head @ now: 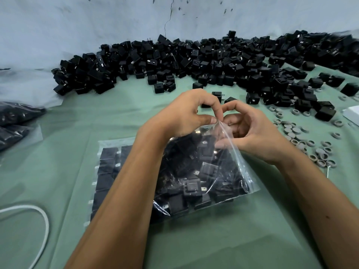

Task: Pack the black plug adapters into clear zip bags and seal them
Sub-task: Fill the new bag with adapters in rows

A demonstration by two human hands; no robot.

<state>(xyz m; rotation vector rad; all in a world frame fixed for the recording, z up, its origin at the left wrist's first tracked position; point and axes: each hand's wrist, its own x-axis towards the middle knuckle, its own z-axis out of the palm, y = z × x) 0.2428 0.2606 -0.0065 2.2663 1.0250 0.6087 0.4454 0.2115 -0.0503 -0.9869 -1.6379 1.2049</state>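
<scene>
Both forearms reach forward, left hand (186, 111) and right hand (250, 131) pinching the filled zip bag (204, 171) mouth between them, apparently to seal it.

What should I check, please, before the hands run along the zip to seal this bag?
1. Both hands pinch the bag top: left hand and right hand meet at the bag mouth: ok.
2. Filled bag rests on the green table cover: ok.
3. Adapters clear of the zip line: cannot tell.
4. Zip tracks aligned: cannot tell.
5. Flat packed bag beneath stays undisturbed: ok.
</scene>
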